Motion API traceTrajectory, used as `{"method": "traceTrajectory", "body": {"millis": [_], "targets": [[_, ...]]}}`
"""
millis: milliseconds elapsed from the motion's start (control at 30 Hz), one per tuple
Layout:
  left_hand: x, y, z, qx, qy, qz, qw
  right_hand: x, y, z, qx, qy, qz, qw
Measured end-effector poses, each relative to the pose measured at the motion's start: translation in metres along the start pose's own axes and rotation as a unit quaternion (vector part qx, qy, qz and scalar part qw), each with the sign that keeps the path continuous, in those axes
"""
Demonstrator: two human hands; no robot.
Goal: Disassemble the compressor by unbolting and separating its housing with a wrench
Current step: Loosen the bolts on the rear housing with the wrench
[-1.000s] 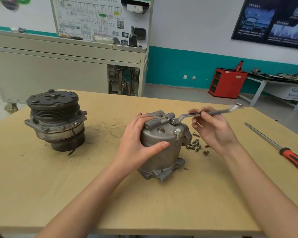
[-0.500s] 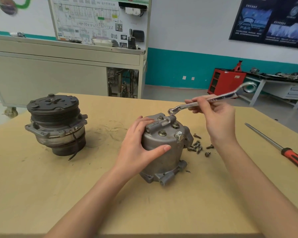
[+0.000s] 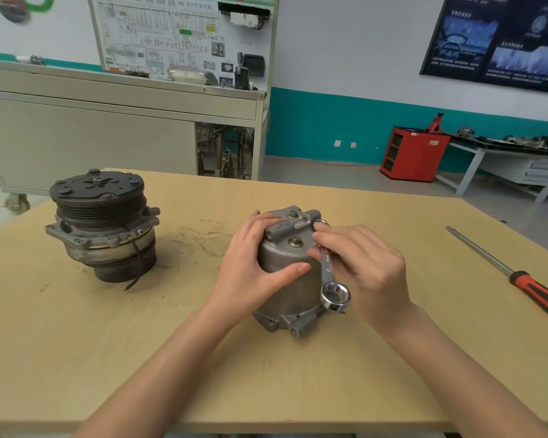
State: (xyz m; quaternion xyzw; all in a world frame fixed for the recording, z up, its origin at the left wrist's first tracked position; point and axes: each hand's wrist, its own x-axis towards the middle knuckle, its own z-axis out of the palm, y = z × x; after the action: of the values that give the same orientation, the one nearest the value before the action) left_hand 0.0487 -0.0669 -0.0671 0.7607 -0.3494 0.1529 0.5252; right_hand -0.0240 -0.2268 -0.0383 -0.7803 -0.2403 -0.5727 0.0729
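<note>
Left hand [image 3: 253,267] clasps the housing [image 3: 282,257], right hand [image 3: 366,267] pinches the wrench [image 3: 329,268], which could slip off the bolt [image 3: 321,222] if tilted.

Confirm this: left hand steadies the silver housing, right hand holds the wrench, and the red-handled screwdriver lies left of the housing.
Wrong side: the head view shows the screwdriver lying right of the housing. Left hand on housing and right hand on wrench are correct.
</note>
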Motion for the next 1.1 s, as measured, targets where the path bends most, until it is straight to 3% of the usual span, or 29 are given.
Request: {"method": "traceTrajectory", "body": {"millis": [133, 233, 300, 367, 467, 500, 567, 667, 767, 800, 900, 933, 1033, 1100], "targets": [[0.000, 0.003, -0.001, 0.004, -0.006, -0.006, 1.000, -0.012, 0.010, -0.005, 0.130, 0.034, 0.125, 0.983], [0.000, 0.001, -0.001, 0.005, -0.002, -0.004, 1.000, -0.023, 0.022, -0.011, 0.300, 0.035, 0.281, 0.911], [0.000, 0.001, -0.001, 0.004, -0.001, -0.004, 1.000, -0.025, 0.034, -0.014, 0.433, 0.031, 0.366, 0.823], [0.000, 0.002, -0.001, 0.002, 0.000, -0.004, 1.000, -0.016, 0.050, -0.013, 0.562, 0.024, 0.446, 0.696], [0.000, 0.002, -0.001, 0.002, -0.003, -0.007, 1.000, 0.005, 0.074, 0.005, 0.644, 0.016, 0.546, 0.535], [0.000, 0.002, -0.001, 0.004, -0.006, -0.008, 1.000, 0.011, 0.080, 0.014, 0.656, 0.016, 0.565, 0.500], [0.000, 0.002, -0.001, 0.008, -0.010, -0.010, 1.000, 0.021, 0.087, 0.032, 0.662, 0.008, 0.579, 0.477], [0.000, 0.002, -0.002, 0.009, -0.012, -0.010, 1.000, 0.030, 0.089, 0.043, 0.662, -0.023, 0.574, 0.483], [0.000, 0.001, -0.002, 0.005, -0.014, -0.008, 1.000, 0.036, 0.088, 0.035, 0.669, 0.036, 0.561, 0.487], [0.000, 0.001, -0.002, 0.004, -0.013, -0.008, 1.000, 0.037, 0.086, 0.030, 0.642, 0.070, 0.549, 0.531], [0.000, 0.002, -0.002, -0.003, -0.013, -0.015, 1.000, 0.035, 0.069, 0.008, 0.428, 0.108, 0.454, 0.774], [0.000, 0.002, -0.002, -0.004, -0.012, -0.016, 1.000, 0.032, 0.061, 0.001, 0.364, 0.106, 0.405, 0.832], [0.000, 0.002, -0.001, 0.001, -0.012, -0.017, 1.000, 0.017, 0.036, -0.013, 0.193, 0.054, 0.228, 0.953], [-0.001, 0.002, -0.001, 0.005, -0.010, -0.018, 1.000, 0.007, 0.024, -0.014, 0.089, 0.007, 0.100, 0.991]]}}
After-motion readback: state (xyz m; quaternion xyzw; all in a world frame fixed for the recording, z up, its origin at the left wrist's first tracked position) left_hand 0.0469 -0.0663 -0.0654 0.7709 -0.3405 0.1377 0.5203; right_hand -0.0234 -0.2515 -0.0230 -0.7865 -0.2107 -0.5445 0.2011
